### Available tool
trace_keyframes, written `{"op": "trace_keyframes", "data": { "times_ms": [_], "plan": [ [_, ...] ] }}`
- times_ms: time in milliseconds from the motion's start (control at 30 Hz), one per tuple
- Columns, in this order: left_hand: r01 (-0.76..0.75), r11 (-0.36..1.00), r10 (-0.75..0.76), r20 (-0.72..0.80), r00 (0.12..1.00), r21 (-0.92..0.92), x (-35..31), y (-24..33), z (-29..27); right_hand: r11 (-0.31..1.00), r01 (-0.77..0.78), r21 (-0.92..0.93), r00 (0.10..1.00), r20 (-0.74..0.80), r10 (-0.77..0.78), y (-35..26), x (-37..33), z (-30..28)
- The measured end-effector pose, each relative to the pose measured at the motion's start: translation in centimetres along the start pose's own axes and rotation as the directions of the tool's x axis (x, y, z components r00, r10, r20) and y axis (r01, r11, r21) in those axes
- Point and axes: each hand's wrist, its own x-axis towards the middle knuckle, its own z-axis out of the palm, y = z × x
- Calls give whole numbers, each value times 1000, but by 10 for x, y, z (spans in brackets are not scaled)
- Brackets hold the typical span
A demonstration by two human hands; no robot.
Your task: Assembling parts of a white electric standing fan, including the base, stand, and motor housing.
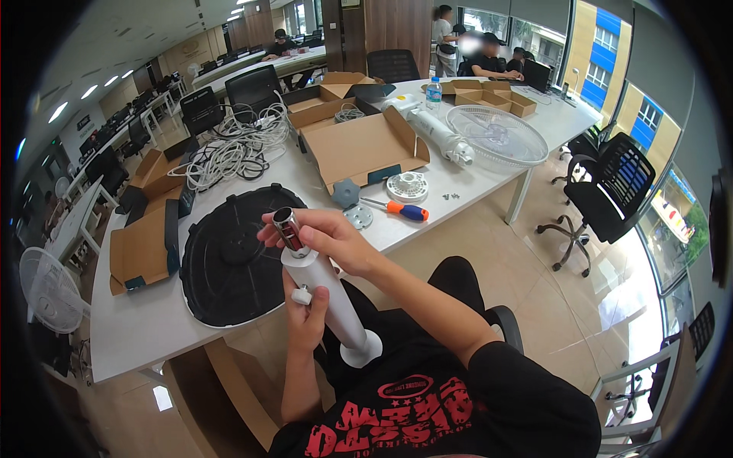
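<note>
A white fan stand pole (336,305) leans across my lap, its flared lower end (363,349) against my black clothing. My left hand (305,324) is closed round the pole below its collar, thumb beside a small white side knob (301,295). At the top, my right hand (336,237) has its fingers and thumb about the shiny metal tube (285,218) that sticks out of the collar. Reddish parts show inside the tube's mouth. Beyond lie a grey star-shaped knob (346,192), a grey disc (357,217) and an orange-and-blue screwdriver (405,209).
On the white table are a black fan base (237,244), tangled cables (233,149), an open cardboard box (363,146), a fan motor unit (443,139), a wire grille (500,133), a water bottle (434,93) and small screws (451,196). An office chair (603,187) stands right.
</note>
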Motion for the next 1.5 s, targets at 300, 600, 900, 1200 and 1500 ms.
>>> {"op": "trace_keyframes", "data": {
  "times_ms": [300,600,900,1200,1500],
  "plan": [
    [22,998,-17,83,996,-55,8,-7,6,997,-50,55,986,-157,58,2,-11,-7],
    [22,996,-4,191,982,-89,29,-24,20,998,-51,31,964,-258,57,-7,-23,-28],
    [-156,986,145,152,978,61,51,-43,46,996,-42,-76,925,-380,10,-15,-37,-48],
    [-456,886,455,22,890,82,67,-55,54,997,26,-79,877,-476,-60,-21,-50,-71],
    [-513,847,494,150,856,142,79,-46,68,990,54,-132,845,-522,-116,-28,-60,-83]
  ]
}}
